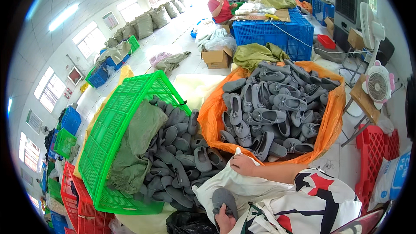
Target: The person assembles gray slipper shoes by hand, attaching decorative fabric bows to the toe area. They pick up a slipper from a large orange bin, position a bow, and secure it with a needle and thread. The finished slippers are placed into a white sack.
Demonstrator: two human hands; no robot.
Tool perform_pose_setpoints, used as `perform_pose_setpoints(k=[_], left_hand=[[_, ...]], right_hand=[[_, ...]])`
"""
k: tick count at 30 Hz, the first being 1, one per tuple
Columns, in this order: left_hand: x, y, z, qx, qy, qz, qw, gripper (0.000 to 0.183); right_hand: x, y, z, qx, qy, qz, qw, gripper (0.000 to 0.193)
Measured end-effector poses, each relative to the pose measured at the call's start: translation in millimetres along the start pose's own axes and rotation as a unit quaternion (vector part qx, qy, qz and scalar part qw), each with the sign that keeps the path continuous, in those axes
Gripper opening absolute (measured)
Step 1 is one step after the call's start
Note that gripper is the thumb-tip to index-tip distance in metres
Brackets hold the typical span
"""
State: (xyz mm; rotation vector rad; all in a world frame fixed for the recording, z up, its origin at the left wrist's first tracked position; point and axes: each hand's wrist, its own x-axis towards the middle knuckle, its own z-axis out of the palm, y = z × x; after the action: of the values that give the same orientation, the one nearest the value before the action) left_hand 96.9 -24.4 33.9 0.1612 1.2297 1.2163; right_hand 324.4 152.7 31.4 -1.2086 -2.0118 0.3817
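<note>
My left hand (225, 222) is closed round a grey slip-on shoe (224, 200), held over the white cloth (219, 181) spread across my lap. My right hand (242, 164) has its fingers curled on the upper edge of that cloth, beside the orange sack's near rim. To the left, a tipped green plastic crate (117, 136) spills a heap of grey shoes (175, 164) toward my lap. In front stands an open orange woven sack (336, 123), piled with similar grey shoes (264, 117), some with small bows.
Red crates (86, 208) stand at lower left, a black plastic bag (190, 223) below the shoe heap. A small fan (378, 84) sits on a wooden stool (364, 99) at right, near a red plastic crate (372, 160). Farther off are blue crates (273, 39) and a seated person (221, 8).
</note>
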Motion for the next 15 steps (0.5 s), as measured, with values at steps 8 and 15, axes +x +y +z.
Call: perform_pose_setpoints(k=[8,15], left_hand=[[-14.7,12.2,8.5,0.123,0.013,0.011,0.992,0.033],[-31.9,56.1,61.1,0.144,-0.129,0.089,0.977,0.044]], right_hand=[[0.5,22.0,-6.3,0.026,-0.005,0.086,0.996,0.013],[-11.8,8.1,-31.2,-0.022,0.069,0.084,0.994,0.027]])
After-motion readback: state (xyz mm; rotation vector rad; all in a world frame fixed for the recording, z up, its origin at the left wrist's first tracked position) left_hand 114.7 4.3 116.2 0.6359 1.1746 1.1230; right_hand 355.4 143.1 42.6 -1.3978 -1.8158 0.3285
